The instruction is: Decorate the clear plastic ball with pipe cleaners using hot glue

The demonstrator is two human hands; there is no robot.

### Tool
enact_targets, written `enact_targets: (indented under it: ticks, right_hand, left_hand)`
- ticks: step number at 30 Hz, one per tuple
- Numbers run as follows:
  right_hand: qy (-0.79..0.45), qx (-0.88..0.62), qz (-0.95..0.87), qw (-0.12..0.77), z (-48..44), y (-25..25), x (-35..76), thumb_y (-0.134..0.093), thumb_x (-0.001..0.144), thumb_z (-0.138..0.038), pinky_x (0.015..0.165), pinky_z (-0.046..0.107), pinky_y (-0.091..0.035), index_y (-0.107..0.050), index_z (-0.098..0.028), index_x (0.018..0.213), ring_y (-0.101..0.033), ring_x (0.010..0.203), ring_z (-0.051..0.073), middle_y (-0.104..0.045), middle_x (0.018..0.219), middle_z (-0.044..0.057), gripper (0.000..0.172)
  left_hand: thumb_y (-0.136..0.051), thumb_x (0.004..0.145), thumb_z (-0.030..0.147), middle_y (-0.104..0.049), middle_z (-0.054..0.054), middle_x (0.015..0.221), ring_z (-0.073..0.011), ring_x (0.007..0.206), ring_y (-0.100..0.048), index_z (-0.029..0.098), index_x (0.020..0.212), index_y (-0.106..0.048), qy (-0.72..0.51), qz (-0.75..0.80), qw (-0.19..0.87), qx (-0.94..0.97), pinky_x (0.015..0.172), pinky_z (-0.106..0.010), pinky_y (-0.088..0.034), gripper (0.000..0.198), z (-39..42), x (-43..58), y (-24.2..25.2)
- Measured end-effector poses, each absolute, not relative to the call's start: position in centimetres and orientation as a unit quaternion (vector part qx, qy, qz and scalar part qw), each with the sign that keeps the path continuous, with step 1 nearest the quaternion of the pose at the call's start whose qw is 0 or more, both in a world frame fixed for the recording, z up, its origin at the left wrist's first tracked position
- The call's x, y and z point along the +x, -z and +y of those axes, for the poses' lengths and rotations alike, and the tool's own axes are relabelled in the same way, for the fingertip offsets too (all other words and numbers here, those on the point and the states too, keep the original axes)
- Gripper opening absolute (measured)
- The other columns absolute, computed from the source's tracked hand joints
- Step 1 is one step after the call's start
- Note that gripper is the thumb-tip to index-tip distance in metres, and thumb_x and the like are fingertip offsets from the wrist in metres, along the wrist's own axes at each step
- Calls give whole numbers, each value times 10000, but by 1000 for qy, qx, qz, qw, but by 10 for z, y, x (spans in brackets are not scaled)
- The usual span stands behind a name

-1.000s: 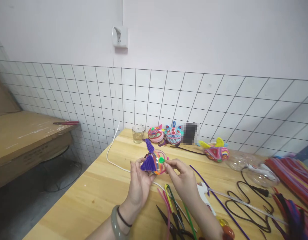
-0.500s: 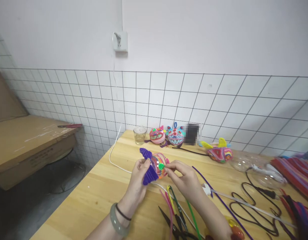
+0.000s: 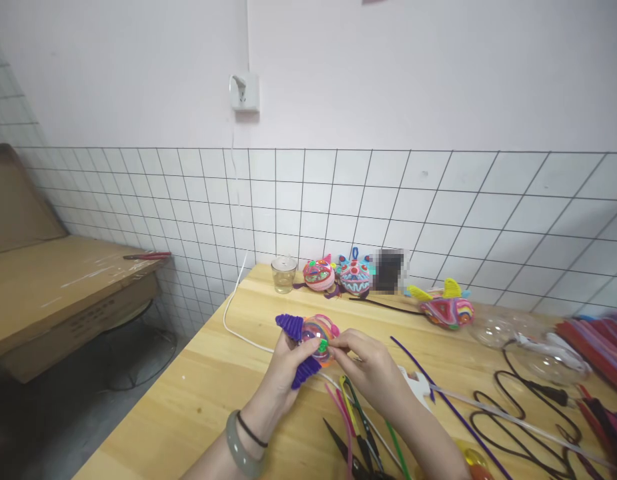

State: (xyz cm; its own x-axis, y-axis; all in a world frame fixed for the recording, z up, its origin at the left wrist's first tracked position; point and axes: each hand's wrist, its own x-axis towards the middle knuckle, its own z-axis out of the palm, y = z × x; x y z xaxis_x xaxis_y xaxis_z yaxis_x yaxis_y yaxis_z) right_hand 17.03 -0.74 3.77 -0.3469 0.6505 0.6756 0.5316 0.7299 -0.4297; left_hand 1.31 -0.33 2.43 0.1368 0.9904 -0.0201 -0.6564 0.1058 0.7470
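My left hand (image 3: 288, 365) is closed around a fish ornament (image 3: 322, 324), a clear ball trimmed with pink and orange pipe cleaner. Its tail (image 3: 290, 327) is wound in purple pipe cleaner and sticks out to the left, partly hidden by the hand. A small green pipe-cleaner coil (image 3: 323, 345) lies against the ball's face, with my left thumb pressed on its edge. My right hand (image 3: 361, 360) is pinched at the coil's right side; the fingertips partly cover that spot. Below lie black-handled scissors (image 3: 338, 440) and yellow-and-green pliers (image 3: 351, 407).
Finished ornaments, one pink (image 3: 319, 275), one blue (image 3: 355, 275) and one fish-shaped (image 3: 447, 311), line the back beside a glass (image 3: 283, 274). At right are a white glue gun (image 3: 418, 385) with a long glue stick, clear plastic balls (image 3: 493, 328), a black cord (image 3: 508, 427) and pipe-cleaner bundles (image 3: 601, 350).
My left thumb has moved onto the green coil, and the ornament has tilted and sits slightly lower. The right fingers stay pinched beside the coil. The whole view has shifted slightly.
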Motion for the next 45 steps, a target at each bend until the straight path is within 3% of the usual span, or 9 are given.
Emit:
enact_targets:
  ticks: [19,27,34,45]
  right_hand:
    - [-92,-366,-815,439,-7,-38,172,-548,879,-133,643,261,-492,-671,-176,851,-635,688,167,-675,748,55,133]
    - [-96,-380,-811,435,-9,-39,171,-548,878,-136,645,260,-488,-664,-178,825,-629,681,163,-672,743,51,134]
    - [-103,-390,-810,425,-10,-40,169,-546,872,-136,648,262,-503,-664,-195,823,-638,691,164,-680,755,46,141]
    - [-108,-399,-805,426,-5,-35,174,-543,879,-156,661,270,-514,-660,-198,810,-645,694,168,-684,750,43,142]
  left_hand:
    - [-835,568,233,-718,-72,930,-221,873,-649,155,965,-660,-606,325,657,309,820,-340,-492,441,-4,18,-19]
    - [-750,713,383,-707,-88,1048,-236,974,-643,166,1047,-668,-603,273,686,302,872,-343,-480,406,-4,19,-21]
    - [-798,654,382,-717,-105,1014,-234,929,-660,149,1032,-667,-605,281,687,288,868,-356,-481,463,-1,20,-15]
    - [-645,767,518,-712,-121,1100,-267,1050,-638,159,1044,-694,-583,291,693,309,896,-335,-479,456,2,19,-14]
